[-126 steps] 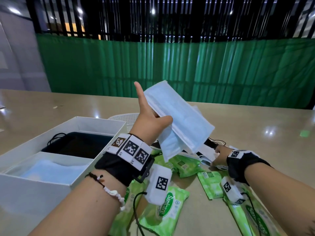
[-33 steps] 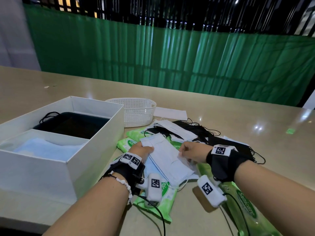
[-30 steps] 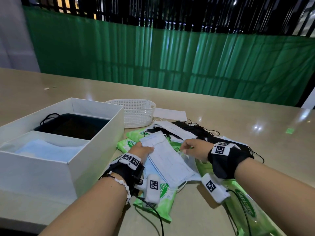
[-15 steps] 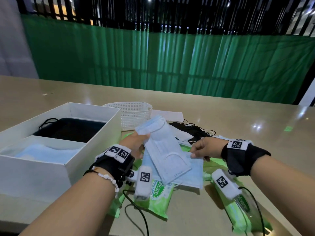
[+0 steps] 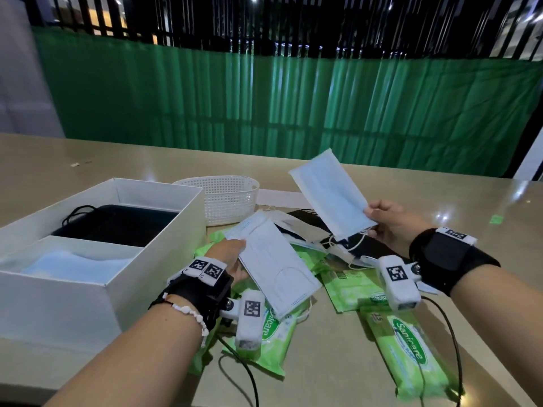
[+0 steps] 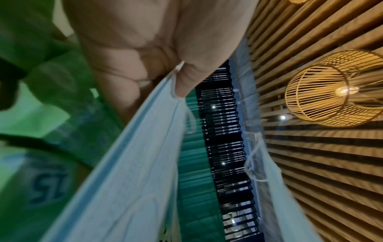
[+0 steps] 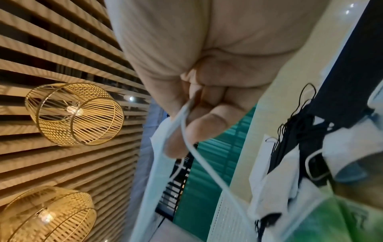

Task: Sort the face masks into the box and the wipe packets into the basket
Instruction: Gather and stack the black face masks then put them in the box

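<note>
Right hand (image 5: 390, 223) pinches one blue mask (image 5: 330, 195) aloft; left hand (image 5: 227, 254) pinches another mask (image 5: 276, 268) over the pile. I see blue and black masks already in the box (image 5: 164, 259). Basket (image 5: 226, 201) looks empty; wipe packets (image 5: 411, 348) remain on the table (image 5: 338, 362), unsorted.

I see a tan table (image 5: 382, 333) across the lower frame, with a green curtain (image 5: 293, 104) behind it and black bars (image 5: 264, 22) along the top. A white card (image 5: 279, 197) lies flat mid-frame. Wrist views show wicker lamps (image 6: 335, 88) under a slatted ceiling (image 7: 51, 41).
</note>
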`<state>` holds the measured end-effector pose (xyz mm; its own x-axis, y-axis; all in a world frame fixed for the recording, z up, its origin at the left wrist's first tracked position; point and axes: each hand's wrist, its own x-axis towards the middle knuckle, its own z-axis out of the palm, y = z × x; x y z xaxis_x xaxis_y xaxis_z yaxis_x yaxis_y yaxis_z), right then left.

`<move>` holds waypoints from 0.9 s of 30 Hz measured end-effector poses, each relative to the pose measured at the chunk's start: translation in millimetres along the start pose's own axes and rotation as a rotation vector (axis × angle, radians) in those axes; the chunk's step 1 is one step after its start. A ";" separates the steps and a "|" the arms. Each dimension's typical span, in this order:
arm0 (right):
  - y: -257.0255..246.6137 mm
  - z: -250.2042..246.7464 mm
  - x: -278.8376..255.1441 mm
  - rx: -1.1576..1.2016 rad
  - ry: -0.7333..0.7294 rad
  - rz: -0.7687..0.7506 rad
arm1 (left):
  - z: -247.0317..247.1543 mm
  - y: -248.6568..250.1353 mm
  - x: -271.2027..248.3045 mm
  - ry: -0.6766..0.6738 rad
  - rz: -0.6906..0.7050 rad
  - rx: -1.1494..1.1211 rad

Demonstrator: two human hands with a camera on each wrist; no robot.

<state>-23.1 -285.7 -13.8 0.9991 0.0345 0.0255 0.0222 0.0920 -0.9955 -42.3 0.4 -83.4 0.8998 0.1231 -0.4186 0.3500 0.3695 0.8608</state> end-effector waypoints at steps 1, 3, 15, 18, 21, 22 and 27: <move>-1.5 4.8 -1.8 0.039 -0.028 0.013 | -0.9 -3.7 2.6 0.027 -0.011 0.011; 1.1 16.6 -5.3 0.045 -0.090 0.058 | -0.4 -10.3 0.7 0.047 -0.031 0.006; 74.1 65.8 -14.4 -0.580 -0.295 0.341 | -4.8 -22.3 -5.2 -0.069 -0.033 -0.094; 74.5 66.1 -16.3 -0.802 -0.344 0.330 | -6.4 -27.9 0.5 -0.079 0.011 0.034; 61.3 58.5 -10.8 -1.045 -0.339 0.199 | -8.0 -31.6 6.2 -0.099 0.031 0.119; 54.3 51.7 -7.0 -1.066 -0.295 0.169 | -8.4 -32.3 6.6 -0.101 0.033 0.123; 21.8 -3.7 14.0 -1.240 -0.002 0.250 | -10.7 -34.2 12.2 -0.078 0.042 0.122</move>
<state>-8.4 -286.9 -35.5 0.9810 -0.0821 -0.1758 -0.1460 -0.9093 -0.3897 -46.0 -0.9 -121.0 0.9301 0.0618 -0.3621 0.3367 0.2506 0.9077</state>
